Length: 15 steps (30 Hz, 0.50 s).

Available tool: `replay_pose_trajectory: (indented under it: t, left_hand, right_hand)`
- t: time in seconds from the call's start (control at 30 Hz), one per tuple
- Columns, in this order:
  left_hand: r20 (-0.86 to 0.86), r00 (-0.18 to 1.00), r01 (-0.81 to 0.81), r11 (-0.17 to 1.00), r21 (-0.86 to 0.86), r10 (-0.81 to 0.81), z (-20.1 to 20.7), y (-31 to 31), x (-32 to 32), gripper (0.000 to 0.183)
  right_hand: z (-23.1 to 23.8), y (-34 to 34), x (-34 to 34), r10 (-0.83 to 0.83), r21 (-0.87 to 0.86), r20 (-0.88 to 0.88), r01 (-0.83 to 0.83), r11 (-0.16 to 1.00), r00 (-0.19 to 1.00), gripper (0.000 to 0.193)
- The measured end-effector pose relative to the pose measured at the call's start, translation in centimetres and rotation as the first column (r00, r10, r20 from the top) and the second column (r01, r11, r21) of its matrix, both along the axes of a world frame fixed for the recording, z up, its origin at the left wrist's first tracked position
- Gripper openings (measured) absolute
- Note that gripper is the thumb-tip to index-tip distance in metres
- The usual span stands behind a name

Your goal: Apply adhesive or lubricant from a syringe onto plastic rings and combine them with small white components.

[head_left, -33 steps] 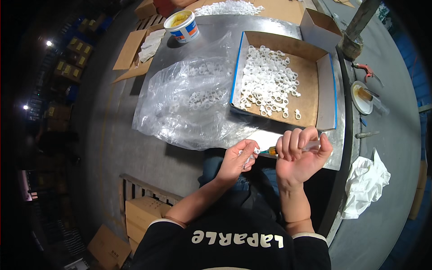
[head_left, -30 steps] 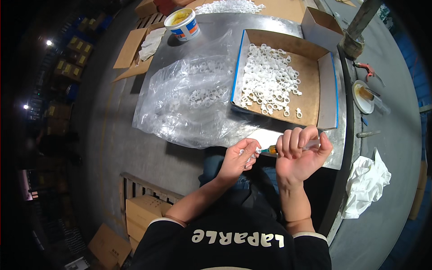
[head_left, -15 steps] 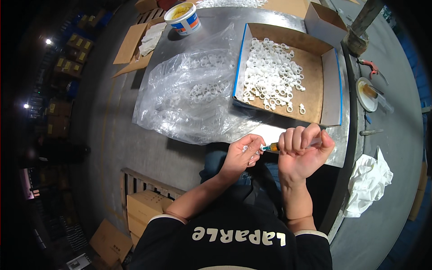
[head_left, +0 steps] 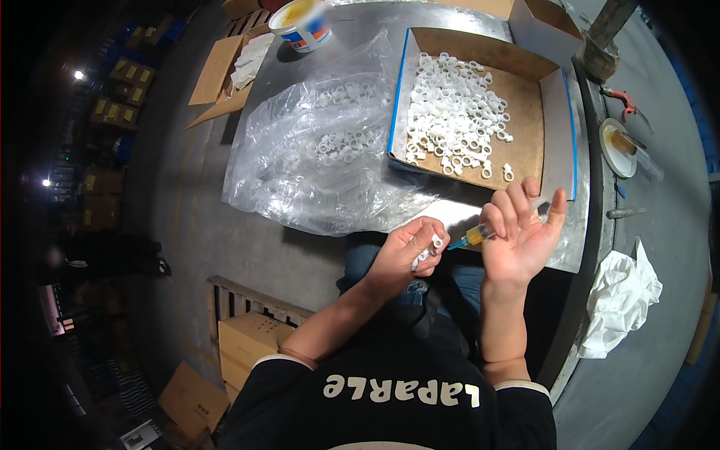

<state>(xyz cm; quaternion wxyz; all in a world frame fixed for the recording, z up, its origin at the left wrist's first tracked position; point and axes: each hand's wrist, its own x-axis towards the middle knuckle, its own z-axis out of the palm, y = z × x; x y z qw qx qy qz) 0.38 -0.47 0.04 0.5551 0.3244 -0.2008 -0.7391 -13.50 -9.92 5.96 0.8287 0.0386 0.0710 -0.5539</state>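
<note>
Several small white ring-shaped plastic parts (head_left: 425, 259) are gripped in my left hand (head_left: 401, 255), one of them held up between thumb and forefinger. My right hand (head_left: 517, 240) has its fingers curled round a syringe (head_left: 475, 235) with yellow-amber contents and a blue-green tip; the thumb is raised. That tip points left at the held part, a small gap apart from it. Beyond my hands stands an open shallow box (head_left: 529, 135) with blue edges, and a pile of the same white ringed parts (head_left: 454, 105) fills its left side.
Left of the box lies a clear plastic bag (head_left: 300, 172) with more white parts. A white tub (head_left: 301, 26) of yellow paste stands far left. To the right are a plate (head_left: 618, 150) with a syringe, red-handled pliers (head_left: 621, 99) and a crumpled white cloth (head_left: 621, 304).
The syringe tip has drawn away from the part in my left hand. My right hand has moved slightly right and its fingers have loosened, the thumb rising.
</note>
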Motion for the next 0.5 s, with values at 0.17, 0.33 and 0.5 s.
replay_pose_trajectory:
  t: [0.17, 0.33, 0.5]
  left_hand:
    - [-0.093, 0.996, 0.002, 0.997, -0.076, -0.01, 0.1, -0.4, 0.1, 0.026]
    - [-0.041, 0.999, -0.016, 0.994, 0.111, 0.021, 0.5, -1.0, 0.0, 0.024]
    - [0.351, 0.934, -0.091, 0.995, 0.033, 0.073, 5.2, -6.1, 1.6, 0.029]
  right_hand:
    - [0.4, 0.0, -1.0, -0.004, -0.033, 0.138, 0.009, 0.999, 0.99, 0.042]
    - [0.3, 0.2, -1.7, -0.046, -0.047, 0.034, 0.047, 0.998, 0.998, 0.037]
    - [0.6, 0.1, -1.9, -0.069, 0.022, -0.013, 0.069, 0.997, 0.998, 0.043]
